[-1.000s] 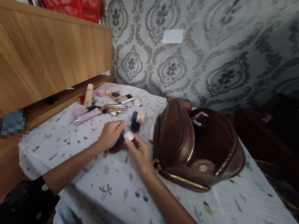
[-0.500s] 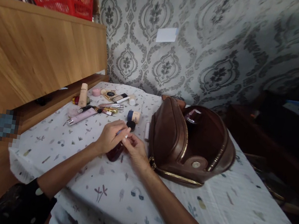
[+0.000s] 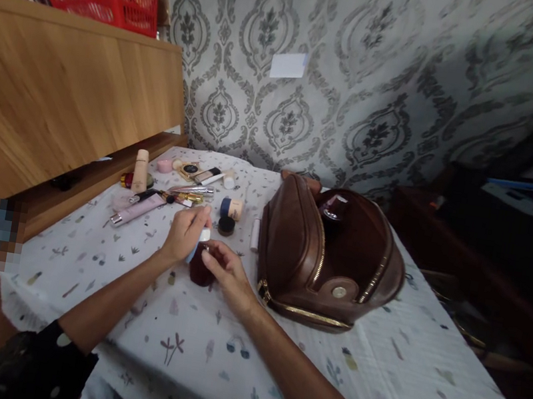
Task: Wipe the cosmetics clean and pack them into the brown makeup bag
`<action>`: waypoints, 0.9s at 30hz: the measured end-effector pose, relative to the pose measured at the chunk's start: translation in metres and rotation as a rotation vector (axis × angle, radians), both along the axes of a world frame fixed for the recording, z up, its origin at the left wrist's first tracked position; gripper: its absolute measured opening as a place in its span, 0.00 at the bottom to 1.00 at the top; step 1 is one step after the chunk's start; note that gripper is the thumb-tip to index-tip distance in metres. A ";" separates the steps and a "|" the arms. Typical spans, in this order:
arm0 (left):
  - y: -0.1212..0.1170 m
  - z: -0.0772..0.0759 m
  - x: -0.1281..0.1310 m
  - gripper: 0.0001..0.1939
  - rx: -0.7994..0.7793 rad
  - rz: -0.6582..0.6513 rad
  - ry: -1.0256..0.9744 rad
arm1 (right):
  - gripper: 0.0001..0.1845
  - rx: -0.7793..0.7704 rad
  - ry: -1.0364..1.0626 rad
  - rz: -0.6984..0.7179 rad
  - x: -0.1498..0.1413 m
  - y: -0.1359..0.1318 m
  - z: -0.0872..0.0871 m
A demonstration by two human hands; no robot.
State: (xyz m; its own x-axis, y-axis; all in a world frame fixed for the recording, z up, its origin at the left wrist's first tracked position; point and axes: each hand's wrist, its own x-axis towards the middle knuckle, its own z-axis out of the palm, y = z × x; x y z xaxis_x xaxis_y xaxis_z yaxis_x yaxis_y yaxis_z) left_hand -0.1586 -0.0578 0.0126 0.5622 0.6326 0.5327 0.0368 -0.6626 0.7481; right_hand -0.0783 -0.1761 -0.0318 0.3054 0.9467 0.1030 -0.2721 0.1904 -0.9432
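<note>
basically: right hand (image 3: 230,275) has its fingers clamped on the dark red bottle (image 3: 200,273), which sits roughly upright between both hands, left of the open brown bag (image 3: 289,237). left hand (image 3: 184,234) is curled beside the white cap (image 3: 205,235); can't tell if those fingers grip anything. light blue strip (image 3: 192,253) shows between left hand and bottle. black pot (image 3: 226,225) and blue-and-beige jar (image 3: 231,208) lie just beyond on the surface (image 3: 195,330).
</note>
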 end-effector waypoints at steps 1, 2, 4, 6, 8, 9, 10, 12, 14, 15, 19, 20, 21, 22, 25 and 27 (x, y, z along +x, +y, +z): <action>0.002 0.000 0.001 0.31 -0.022 -0.019 -0.008 | 0.26 -0.014 0.029 -0.012 0.000 0.000 -0.001; 0.003 0.001 0.002 0.31 -0.041 -0.042 -0.011 | 0.26 -0.023 0.061 -0.026 0.001 0.001 -0.002; 0.006 0.003 0.005 0.32 -0.054 -0.079 -0.014 | 0.27 -0.023 0.117 -0.054 0.001 0.002 -0.004; 0.006 0.006 0.008 0.32 -0.041 -0.076 -0.014 | 0.26 -0.008 0.149 -0.064 0.001 0.002 -0.004; 0.005 0.008 0.012 0.32 -0.023 -0.034 -0.008 | 0.26 0.006 0.175 -0.061 0.001 0.002 -0.002; 0.005 0.008 0.014 0.32 -0.018 -0.014 -0.008 | 0.26 0.007 0.190 -0.060 0.001 0.002 -0.001; 0.005 0.007 0.016 0.32 -0.020 -0.004 -0.011 | 0.27 0.005 0.208 -0.065 0.002 0.002 0.000; 0.007 0.005 0.019 0.33 -0.055 -0.016 -0.031 | 0.27 -0.005 0.251 -0.085 0.002 0.002 0.003; 0.011 0.002 0.021 0.33 -0.131 -0.042 -0.068 | 0.26 -0.014 0.295 -0.074 0.003 0.001 0.004; 0.013 0.000 0.021 0.33 -0.177 -0.057 -0.081 | 0.26 -0.018 0.312 -0.053 0.003 0.001 0.005; 0.018 -0.007 0.017 0.30 -0.297 -0.187 -0.109 | 0.25 -0.037 0.355 0.031 0.002 0.001 0.004; 0.017 -0.008 0.015 0.29 -0.296 -0.234 -0.101 | 0.25 -0.044 0.366 0.037 0.002 0.001 0.003; 0.015 -0.009 0.013 0.28 -0.282 -0.273 -0.082 | 0.24 -0.051 0.380 0.037 0.003 0.001 0.003; 0.012 -0.010 0.011 0.26 -0.258 -0.298 -0.055 | 0.23 -0.059 0.397 0.032 0.003 0.001 0.002; 0.003 -0.013 0.008 0.24 -0.179 -0.264 0.023 | 0.21 -0.085 0.435 0.013 0.005 0.001 0.002; 0.001 -0.015 0.008 0.24 -0.150 -0.195 0.031 | 0.22 -0.092 0.425 0.005 0.005 0.001 0.003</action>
State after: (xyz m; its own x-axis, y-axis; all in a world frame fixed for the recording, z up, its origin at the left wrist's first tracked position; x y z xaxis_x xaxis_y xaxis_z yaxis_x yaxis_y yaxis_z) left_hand -0.1502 -0.0570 -0.0020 0.6964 0.5812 0.4210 -0.0562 -0.5406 0.8394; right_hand -0.0731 -0.1752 -0.0291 0.2979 0.9475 -0.1160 -0.6410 0.1085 -0.7599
